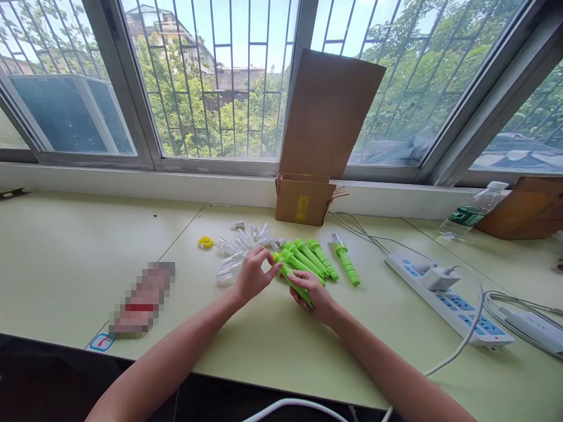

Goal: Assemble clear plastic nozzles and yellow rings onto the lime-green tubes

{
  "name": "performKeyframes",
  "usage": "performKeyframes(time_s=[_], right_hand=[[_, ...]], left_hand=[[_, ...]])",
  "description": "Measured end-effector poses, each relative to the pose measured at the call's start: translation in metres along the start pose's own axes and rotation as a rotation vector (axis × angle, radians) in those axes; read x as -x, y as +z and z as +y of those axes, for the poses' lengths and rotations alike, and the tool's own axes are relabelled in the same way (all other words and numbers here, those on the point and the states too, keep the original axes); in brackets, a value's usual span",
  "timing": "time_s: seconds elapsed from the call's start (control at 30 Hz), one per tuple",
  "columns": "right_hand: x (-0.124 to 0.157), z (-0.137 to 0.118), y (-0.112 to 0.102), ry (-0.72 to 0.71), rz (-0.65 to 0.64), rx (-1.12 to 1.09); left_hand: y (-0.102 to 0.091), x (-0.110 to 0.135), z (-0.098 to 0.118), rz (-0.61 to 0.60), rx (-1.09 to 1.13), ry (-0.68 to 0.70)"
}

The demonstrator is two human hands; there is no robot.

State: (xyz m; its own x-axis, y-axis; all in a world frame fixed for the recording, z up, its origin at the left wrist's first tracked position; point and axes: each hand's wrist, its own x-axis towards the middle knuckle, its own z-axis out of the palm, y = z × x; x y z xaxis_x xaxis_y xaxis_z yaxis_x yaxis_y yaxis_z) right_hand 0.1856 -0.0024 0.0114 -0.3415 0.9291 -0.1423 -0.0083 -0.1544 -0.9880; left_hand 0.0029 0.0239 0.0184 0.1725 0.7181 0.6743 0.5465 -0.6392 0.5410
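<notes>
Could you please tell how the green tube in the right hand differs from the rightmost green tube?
The held green tube is gripped by the right hand; the rightmost green tube lies on the table. The rightmost green tube wears a clear cap; none shows on the held green tube, though it is partly covered. Both are bright green.

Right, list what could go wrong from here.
The left hand might scatter the loose clear plastic tubes beside it. The bright green plastic stick could slip from the right hand. The right forearm may snag the long white cable lying close by.
</notes>
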Motion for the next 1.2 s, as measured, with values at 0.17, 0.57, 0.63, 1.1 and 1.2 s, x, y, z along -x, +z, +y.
performKeyframes(time_s=[0.17,0.57,0.63,1.1,1.2], right_hand=[[0.000,0.003,0.002,-0.053,0.019,0.105],[-0.001,0.007,0.003,-0.342,0.246,0.644],[-0.001,0.008,0.003,-0.362,0.251,0.680],[-0.004,0.012,0.002,-0.329,0.170,0.488],[-0.005,0.013,0.002,-0.300,0.148,0.431]], left_hand=[[0.000,0.001,-0.003,0.002,0.027,0.008],[0.003,0.006,-0.009,0.094,-0.039,0.045],[0.004,0.006,-0.010,0.098,-0.053,0.057],[0.003,0.005,-0.005,0.073,-0.070,0.027],[0.003,0.005,-0.005,0.074,-0.069,0.030]])
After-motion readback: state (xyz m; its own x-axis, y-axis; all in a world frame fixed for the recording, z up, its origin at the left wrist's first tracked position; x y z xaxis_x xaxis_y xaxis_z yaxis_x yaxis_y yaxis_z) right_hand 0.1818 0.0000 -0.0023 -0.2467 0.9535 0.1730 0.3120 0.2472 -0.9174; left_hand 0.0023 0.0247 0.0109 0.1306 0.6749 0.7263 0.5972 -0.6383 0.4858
